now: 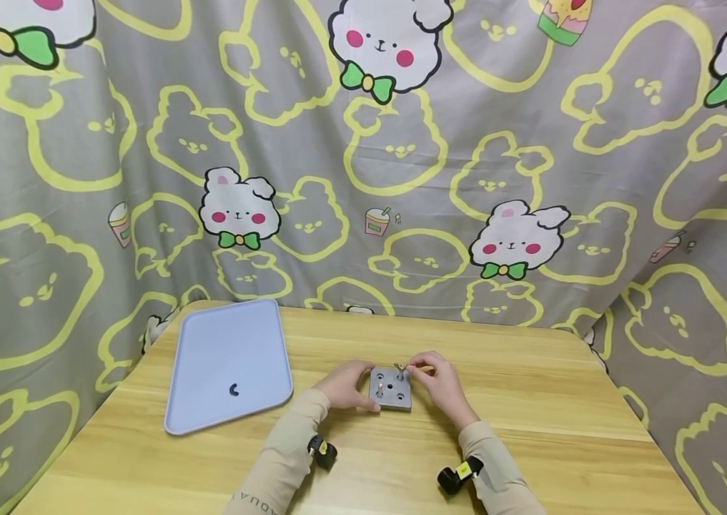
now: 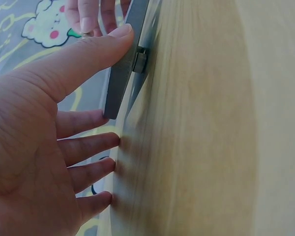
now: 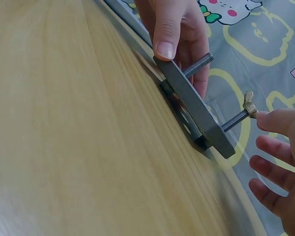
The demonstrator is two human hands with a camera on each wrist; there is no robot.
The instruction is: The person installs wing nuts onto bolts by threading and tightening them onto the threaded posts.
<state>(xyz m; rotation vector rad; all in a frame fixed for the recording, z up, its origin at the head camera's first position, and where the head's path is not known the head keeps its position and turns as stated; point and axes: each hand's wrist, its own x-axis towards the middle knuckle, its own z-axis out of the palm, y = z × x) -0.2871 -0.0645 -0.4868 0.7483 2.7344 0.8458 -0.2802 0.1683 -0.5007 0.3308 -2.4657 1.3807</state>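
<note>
A square grey metal plate (image 1: pixel 392 400) with several holes lies on the table between the hands. Two threaded bolts rise from it, a bare bolt (image 3: pixel 199 65) and another bolt (image 3: pixel 235 120) with a brass-coloured wing nut (image 3: pixel 250 104) at its tip. Bolt heads under the plate lift it slightly off the table in the wrist views. My left hand (image 1: pixel 345 386) grips the plate by its left side, thumb on the near edge. The right hand (image 1: pixel 438 375) pinches the wing nut at the plate's far right corner, its other fingers loosely bent in the right wrist view.
On the left of the wooden table (image 1: pixel 530 415) lies a pale blue tray (image 1: pixel 228 343). A small black curved piece (image 1: pixel 234 390) sits in it. Behind the table's far edge hangs a grey patterned curtain (image 1: pixel 312 143).
</note>
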